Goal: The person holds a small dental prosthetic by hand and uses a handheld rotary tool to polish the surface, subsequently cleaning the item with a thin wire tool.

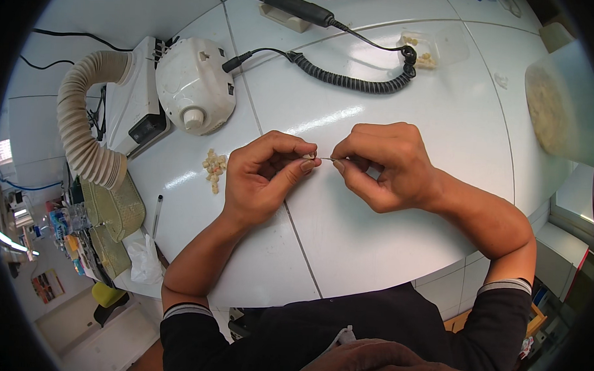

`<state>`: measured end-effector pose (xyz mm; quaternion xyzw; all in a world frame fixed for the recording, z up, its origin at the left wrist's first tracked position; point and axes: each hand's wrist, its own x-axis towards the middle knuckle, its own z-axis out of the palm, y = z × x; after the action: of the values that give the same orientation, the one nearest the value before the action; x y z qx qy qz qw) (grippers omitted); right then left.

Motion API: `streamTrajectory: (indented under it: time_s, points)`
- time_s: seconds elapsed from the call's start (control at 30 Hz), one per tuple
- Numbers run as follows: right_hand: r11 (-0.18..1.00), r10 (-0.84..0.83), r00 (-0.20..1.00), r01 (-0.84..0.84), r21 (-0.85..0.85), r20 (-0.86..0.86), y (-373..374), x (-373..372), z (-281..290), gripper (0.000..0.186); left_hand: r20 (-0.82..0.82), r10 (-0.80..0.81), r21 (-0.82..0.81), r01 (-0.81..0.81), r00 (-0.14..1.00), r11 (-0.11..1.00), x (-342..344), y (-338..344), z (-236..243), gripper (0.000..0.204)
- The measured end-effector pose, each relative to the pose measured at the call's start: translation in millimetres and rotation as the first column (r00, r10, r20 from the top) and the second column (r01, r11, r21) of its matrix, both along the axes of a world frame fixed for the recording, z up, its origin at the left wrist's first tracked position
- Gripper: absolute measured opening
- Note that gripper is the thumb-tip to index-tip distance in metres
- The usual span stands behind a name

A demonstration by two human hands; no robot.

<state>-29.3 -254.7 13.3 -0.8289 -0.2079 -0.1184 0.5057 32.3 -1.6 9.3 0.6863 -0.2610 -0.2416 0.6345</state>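
Above the middle of the white table (386, 247), my two hands meet almost tip to tip. My left hand (259, 177) pinches a small pale piece (308, 156) between thumb and forefinger; its exact kind is too small to tell. Between thumb and forefinger, my right hand (392, 166) grips a thin metal needle-like rod (327, 159), whose tip points at the pale piece. Whether the tip touches or enters the piece cannot be made out. Left of my left hand lies a small heap of cream-coloured pieces (214, 168).
A white rotary-tool control box (194, 84) and a ribbed hose (83, 122) stand at the left. Its black handpiece (293, 9) rests at the back, with a coiled cord (349, 83). Around are a clear container (445, 50), a tub (561, 103), a pen (157, 214) and a plastic bag (144, 260).
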Motion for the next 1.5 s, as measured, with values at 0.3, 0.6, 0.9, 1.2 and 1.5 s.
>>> streamTrajectory:
  time_s: [0.3,0.6,0.9,1.2,1.5]
  points:
    - [0.999,0.021,1.0,-0.021,-0.025,0.018,1,-1,-2,0.007,0.029,-0.016,-0.074,0.018,0.999,0.997,2,-1,-6,0.024]
    - [0.998,0.059,0.998,-0.058,-0.038,0.015,2,0,-3,0.01,0.076,-0.058,-0.029,0.06,0.995,0.998,1,1,-6,0.022]
    - [0.996,0.073,0.997,-0.072,-0.061,0.008,1,0,-3,0.009,0.0,0.039,0.012,-0.039,0.999,0.999,-2,0,-6,0.02]
    - [0.993,0.034,0.999,-0.031,-0.114,0.025,4,-2,-6,0.01,0.104,0.038,0.071,-0.046,0.994,0.996,-2,-2,-4,0.014]
    - [0.982,-0.026,0.995,0.043,-0.183,0.092,10,-3,-10,0.014,0.026,0.099,0.147,-0.102,0.995,0.984,-5,-4,5,0.013]
